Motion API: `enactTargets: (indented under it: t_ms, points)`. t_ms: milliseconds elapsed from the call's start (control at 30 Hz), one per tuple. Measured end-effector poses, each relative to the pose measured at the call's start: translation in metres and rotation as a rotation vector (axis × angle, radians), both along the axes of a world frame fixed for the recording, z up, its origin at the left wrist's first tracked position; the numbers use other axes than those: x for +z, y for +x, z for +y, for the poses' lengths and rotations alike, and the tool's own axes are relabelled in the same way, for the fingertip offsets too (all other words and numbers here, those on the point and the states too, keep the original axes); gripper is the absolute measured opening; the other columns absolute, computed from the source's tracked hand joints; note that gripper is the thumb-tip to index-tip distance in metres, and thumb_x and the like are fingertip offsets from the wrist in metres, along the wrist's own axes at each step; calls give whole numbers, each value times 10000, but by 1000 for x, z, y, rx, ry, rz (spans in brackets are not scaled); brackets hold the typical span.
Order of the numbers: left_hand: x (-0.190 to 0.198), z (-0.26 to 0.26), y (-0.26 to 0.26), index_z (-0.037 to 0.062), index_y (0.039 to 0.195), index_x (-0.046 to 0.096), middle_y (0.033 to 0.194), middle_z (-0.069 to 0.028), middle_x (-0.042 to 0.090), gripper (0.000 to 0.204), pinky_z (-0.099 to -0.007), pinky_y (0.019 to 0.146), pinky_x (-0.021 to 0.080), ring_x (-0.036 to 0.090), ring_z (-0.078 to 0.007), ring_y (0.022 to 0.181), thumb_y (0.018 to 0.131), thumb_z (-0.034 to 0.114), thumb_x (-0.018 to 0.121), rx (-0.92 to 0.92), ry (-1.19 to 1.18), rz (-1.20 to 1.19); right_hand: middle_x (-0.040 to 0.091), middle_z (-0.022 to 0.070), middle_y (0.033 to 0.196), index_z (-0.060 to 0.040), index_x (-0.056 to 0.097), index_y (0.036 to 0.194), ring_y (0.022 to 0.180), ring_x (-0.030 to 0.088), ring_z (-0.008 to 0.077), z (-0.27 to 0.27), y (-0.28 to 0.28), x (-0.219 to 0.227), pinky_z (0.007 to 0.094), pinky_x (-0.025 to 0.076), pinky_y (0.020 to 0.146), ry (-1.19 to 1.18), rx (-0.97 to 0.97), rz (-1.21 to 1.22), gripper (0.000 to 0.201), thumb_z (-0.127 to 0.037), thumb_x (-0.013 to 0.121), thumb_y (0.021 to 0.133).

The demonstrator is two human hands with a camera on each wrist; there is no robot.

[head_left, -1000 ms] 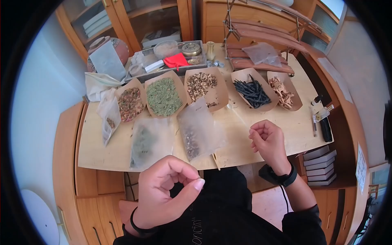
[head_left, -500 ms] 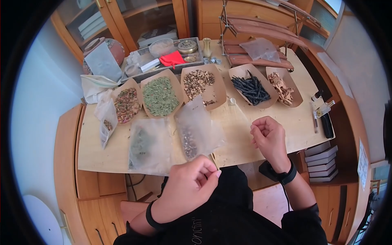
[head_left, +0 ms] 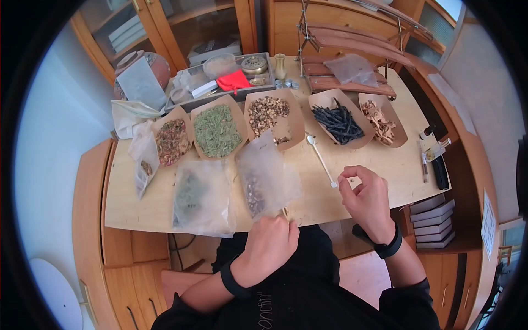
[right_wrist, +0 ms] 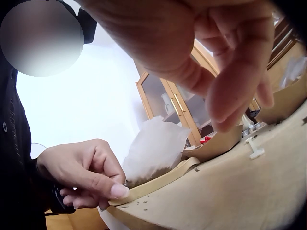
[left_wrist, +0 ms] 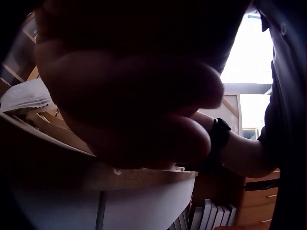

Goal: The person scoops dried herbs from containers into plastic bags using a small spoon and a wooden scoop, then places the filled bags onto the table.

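Frosted bag (head_left: pixel 263 175), centre frame, partly hides a tray (head_left: pixel 296 114); left hand (head_left: pixel 269 245) pinches a wooden strip (right_wrist: pixel 156 185); right hand (head_left: pixel 367 199), relaxed, hovers near white spoon (head_left: pixel 322 161).

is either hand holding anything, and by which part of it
The left hand appears to pinch the tan wooden strip by the end nearest the person; the right hand holds nothing visible.

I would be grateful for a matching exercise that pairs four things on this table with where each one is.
Things:
1. white spoon
2. black sticks
3. wooden strip
4. red pouch

Places:
A. in the grey tray
B. lying nearest the right hand
C. at the left hand
D. in a brown paper dish

Pairs: 1-B, 2-D, 3-C, 4-A
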State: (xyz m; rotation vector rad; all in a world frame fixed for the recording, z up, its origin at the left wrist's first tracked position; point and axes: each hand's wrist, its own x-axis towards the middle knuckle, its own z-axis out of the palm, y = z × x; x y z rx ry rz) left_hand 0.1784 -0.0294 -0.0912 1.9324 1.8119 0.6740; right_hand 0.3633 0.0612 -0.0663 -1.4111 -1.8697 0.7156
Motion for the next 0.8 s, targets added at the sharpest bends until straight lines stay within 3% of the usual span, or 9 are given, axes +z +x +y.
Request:
enactTargets:
  t_ms: [100,200,400,467,500,567,633,700,800]
  points:
    - [-2,1,3,-54,631,583,536,-228,540,252,-445,526,479,580,-402,527,818,112,614,18,22,-17,639,151,662,29,646,809,454,600,205,-3,-3,4,301,471,481,95,0,30,112,-82,646,801]
    - [0,1,3,-47,624,573,539,-226,535,232,-439,521,474,576,-399,527,808,90,610,40,39,-38,646,145,681,30,647,813,459,605,191,-2,-4,5,291,472,479,41,26,43,114,-84,648,801]
    - [8,-6,6,-32,605,549,517,-216,512,228,-421,484,456,563,-394,500,789,77,626,76,89,-80,662,119,693,41,651,831,537,620,117,5,-12,-1,273,473,478,-181,161,238,135,-90,630,809]
    - [10,-6,6,-29,604,548,512,-214,508,228,-418,473,451,560,-392,491,787,79,631,92,73,-88,653,105,659,43,654,820,573,623,110,5,-19,6,272,476,483,-437,195,343,137,-89,619,808]
    - [11,-7,7,-29,608,549,512,-215,508,227,-419,469,450,561,-389,489,787,82,633,92,80,-95,653,105,659,43,654,820,573,623,110,8,-19,3,272,476,483,-436,196,343,137,-89,619,808]
    - [11,-5,5,-30,612,550,513,-215,508,227,-421,465,448,562,-387,486,788,85,635,93,90,-102,649,57,743,24,626,856,521,608,96,19,-21,-1,223,493,446,-202,328,200,95,-54,571,858]
    - [7,-1,4,-58,638,569,500,-238,528,261,-451,470,482,583,-398,487,833,113,600,51,126,-68,650,64,728,31,629,859,509,613,107,45,-18,18,233,491,429,-280,213,205,96,-42,568,849]
    - [3,0,3,-60,644,571,501,-237,529,262,-449,470,483,583,-400,487,835,116,601,57,108,-63,639,93,616,46,654,809,490,611,126,98,-4,25,257,504,470,0,46,153,146,-93,609,815]
    - [2,-1,4,-65,656,575,501,-238,530,264,-448,470,484,582,-403,486,841,122,603,50,91,-58,666,126,653,79,644,818,531,663,162,186,16,41,288,525,462,59,-214,12,192,-113,633,803]
